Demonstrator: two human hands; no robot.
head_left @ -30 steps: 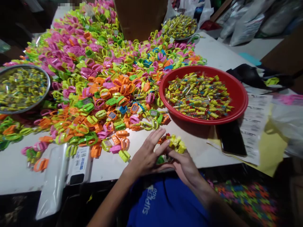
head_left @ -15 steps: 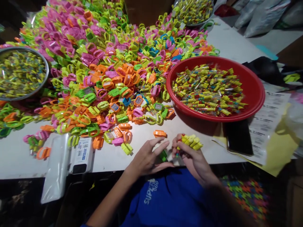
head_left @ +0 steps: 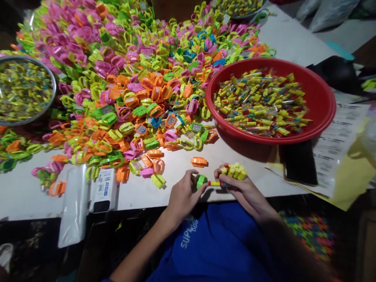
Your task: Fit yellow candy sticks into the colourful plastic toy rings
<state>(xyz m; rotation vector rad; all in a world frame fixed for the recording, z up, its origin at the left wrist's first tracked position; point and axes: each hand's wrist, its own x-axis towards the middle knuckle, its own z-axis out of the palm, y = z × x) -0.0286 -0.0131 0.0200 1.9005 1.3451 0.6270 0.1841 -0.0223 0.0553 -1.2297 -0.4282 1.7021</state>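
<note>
Clamped in the curled left hand point(head_left: 183, 194), in front of the red plastic basin point(head_left: 319, 103) and to its left, a bright green plastic toy watch point(head_left: 201, 181), partly hidden by thumb and fingers. Clutched in the right hand point(head_left: 245, 192), directly in front of the basin, a tight bunch of slim tubes point(head_left: 234, 171) with crinkled yellow ends. Between the hands, set slightly apart, one level tube point(head_left: 215, 183), yellow with a red tip towards the watch. Front-left of the basin, a lone orange toy watch point(head_left: 199, 161).
</note>
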